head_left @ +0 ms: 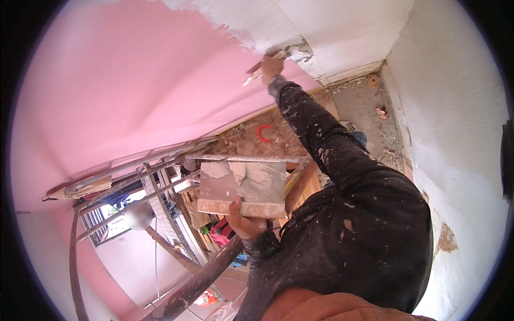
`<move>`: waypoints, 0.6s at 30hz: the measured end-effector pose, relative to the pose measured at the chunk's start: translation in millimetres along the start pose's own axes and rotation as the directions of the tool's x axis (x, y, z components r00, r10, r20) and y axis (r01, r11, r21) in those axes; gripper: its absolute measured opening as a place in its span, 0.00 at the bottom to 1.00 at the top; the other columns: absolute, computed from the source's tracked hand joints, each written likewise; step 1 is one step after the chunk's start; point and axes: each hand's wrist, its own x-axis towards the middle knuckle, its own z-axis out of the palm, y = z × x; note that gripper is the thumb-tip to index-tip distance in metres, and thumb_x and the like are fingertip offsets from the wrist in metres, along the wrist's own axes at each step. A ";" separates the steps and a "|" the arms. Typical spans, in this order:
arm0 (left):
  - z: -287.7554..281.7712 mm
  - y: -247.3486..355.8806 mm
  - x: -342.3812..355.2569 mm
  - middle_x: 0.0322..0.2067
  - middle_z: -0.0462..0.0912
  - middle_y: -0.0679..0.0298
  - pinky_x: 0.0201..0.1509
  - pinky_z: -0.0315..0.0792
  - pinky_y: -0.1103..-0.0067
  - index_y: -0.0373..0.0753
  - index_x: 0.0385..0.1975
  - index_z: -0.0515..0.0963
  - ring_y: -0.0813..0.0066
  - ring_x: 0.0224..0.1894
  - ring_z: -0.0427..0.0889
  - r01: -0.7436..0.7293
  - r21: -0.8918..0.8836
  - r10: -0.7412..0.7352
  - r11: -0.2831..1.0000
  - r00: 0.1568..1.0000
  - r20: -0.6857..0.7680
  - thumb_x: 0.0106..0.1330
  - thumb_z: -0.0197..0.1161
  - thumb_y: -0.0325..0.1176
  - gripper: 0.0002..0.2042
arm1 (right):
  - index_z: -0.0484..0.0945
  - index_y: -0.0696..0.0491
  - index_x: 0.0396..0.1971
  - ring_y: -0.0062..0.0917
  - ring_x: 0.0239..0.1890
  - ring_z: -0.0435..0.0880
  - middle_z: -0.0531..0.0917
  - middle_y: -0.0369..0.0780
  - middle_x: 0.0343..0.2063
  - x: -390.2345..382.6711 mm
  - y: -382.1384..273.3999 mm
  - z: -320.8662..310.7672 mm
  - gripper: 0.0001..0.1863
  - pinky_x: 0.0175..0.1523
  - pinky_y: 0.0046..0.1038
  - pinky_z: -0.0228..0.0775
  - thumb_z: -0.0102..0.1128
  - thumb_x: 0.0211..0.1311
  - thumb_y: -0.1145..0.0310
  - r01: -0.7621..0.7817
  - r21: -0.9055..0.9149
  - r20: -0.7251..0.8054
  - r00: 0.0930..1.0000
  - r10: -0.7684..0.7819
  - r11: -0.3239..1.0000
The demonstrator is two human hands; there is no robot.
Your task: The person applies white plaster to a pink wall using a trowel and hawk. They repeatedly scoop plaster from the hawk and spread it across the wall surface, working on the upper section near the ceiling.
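My right hand (272,67) is stretched up to the wall, its fingers closed round a plastering trowel (252,79). The trowel's edge is at the border between the pink wall (144,69) and an area of whitish plaster (257,21); a rough grey patch (301,50) shows beside it. Lower down, my left hand (248,223) grips a rectangular plaster hawk (270,182) from its near side, thumb on the edge. Smears and a small heap of plaster (238,171) lie on the hawk. Splashes of plaster spot my dark sleeves.
Wooden scaffold poles (201,278) and rails (134,163) stand at the lower left. Below, the dirty floor (342,101) carries rubble and a red curved object (264,133). A whitish wall (455,117) rises on the right. Another person's blurred head (139,215) appears at lower left.
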 end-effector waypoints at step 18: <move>-13.0 -6.2 9.1 0.42 0.77 0.56 0.55 0.72 0.66 0.32 0.43 0.73 0.62 0.48 0.77 0.023 0.054 -0.023 0.998 1.000 0.002 0.61 0.55 0.32 0.14 | 0.73 0.58 0.39 0.34 0.40 0.80 0.80 0.44 0.37 -24.5 69.7 0.4 0.14 0.44 0.36 0.72 0.58 0.52 0.70 0.065 0.993 -0.089 0.959 0.268 0.096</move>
